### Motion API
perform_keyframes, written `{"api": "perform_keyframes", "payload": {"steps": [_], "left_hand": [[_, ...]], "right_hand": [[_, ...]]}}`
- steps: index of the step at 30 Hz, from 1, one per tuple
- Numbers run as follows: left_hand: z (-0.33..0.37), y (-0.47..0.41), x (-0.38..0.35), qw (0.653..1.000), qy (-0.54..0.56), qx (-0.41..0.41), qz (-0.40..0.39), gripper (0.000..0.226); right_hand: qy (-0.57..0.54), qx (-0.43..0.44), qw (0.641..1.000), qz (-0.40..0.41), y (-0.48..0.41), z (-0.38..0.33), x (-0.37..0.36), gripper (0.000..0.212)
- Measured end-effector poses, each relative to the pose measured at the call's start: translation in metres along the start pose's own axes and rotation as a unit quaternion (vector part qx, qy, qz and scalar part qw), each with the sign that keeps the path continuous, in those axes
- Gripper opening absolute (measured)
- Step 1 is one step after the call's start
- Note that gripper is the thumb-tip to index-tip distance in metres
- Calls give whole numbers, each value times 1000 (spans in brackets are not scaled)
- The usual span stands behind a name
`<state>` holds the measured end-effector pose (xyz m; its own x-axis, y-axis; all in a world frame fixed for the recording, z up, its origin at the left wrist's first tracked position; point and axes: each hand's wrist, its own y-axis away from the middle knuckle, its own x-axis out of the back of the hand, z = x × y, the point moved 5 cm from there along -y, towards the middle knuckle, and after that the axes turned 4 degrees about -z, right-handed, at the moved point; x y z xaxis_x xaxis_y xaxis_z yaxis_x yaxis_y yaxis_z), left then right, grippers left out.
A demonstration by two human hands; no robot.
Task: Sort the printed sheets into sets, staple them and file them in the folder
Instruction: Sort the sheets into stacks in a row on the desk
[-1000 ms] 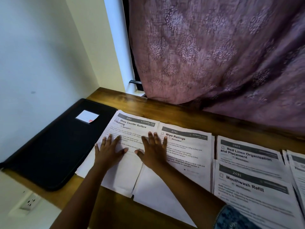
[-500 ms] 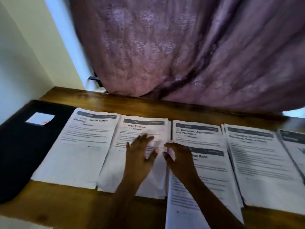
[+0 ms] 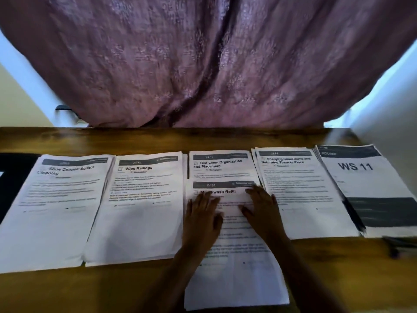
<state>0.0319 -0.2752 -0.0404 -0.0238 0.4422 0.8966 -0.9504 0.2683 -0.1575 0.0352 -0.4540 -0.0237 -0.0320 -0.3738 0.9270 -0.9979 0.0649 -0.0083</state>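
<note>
The left grip (image 3: pixel 203 220) covers letters in the title of the Mouthwash Refill sheet (image 3: pixel 237 279), which hides the lower part of the Bed Linen sheet (image 3: pixel 220 164) behind it. Far left of it the edge cuts the black folder (image 3: pixel 15 188); far right a dark object (image 3: pixel 399 245) is too blurred to name.

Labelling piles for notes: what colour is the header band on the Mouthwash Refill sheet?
The header band is dark grey with white digits; head view.
</note>
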Motion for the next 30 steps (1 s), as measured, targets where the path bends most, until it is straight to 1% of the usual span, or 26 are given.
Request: {"api": "perform_keyframes", "payload": {"steps": [2, 7, 10, 13, 15, 17, 18, 19, 20, 22, 23, 24, 25, 26, 28, 30], "left_hand": [[1, 1, -1, 1000, 3, 3, -4, 46], [0, 1, -1, 1000, 12, -3, -13, 46], [-2, 0, -3, 999, 27, 3, -17, 47], [-8, -2, -4, 997, 66, 15, -24, 56], [-8, -2, 0, 996, 82, 14, -26, 65], [-4, -2, 10, 996, 88, 9, -18, 76], [-2, -3, 17, 993, 115, 17, -8, 81], [2, -4, 28, 985, 171, 27, 4, 84], [8, -6, 40, 966, 258, 33, 9, 85], [13, -10, 64, 895, 443, 50, 3, 87], [9, -10, 74, 865, 496, 81, -2, 87], [1, -10, 86, 846, 520, 118, 6, 84], [-11, -11, 97, 837, 527, 147, 21, 81], [-25, -11, 112, 838, 518, 165, 42, 75], [-56, -10, 144, 851, 480, 196, 79, 63], [-97, -5, 177, 870, 429, 210, 120, 48]], "right_hand": [[-12, -5, 1000, -21, 2, 2, -1, 59], [-44, 5, 999, -14, 7, -4, 8, 64], [-116, -40, 992, -2, 12, -7, 18, 68], [-203, -96, 975, -5, 17, -4, 25, 72], [-248, -92, 964, -13, 19, -2, 32, 71], [-291, -69, 954, 6, 19, -1, 47, 66], [-314, -59, 947, 22, 20, -1, 57, 64], [-338, -50, 939, 39, 20, -1, 70, 63], [-363, -43, 929, 59, 20, -1, 83, 62], [-397, -31, 913, 90, 12, -3, 105, 61], [-406, -20, 908, 101, 5, -7, 114, 61], [-418, -6, 902, 105, -4, -15, 120, 60], [-431, 11, 896, 102, -12, -27, 123, 59], [-435, 32, 895, 98, -22, -43, 122, 58], [-424, 77, 898, 86, -39, -83, 117, 51], [-447, 116, 886, 42, -54, -131, 101, 41]]}}
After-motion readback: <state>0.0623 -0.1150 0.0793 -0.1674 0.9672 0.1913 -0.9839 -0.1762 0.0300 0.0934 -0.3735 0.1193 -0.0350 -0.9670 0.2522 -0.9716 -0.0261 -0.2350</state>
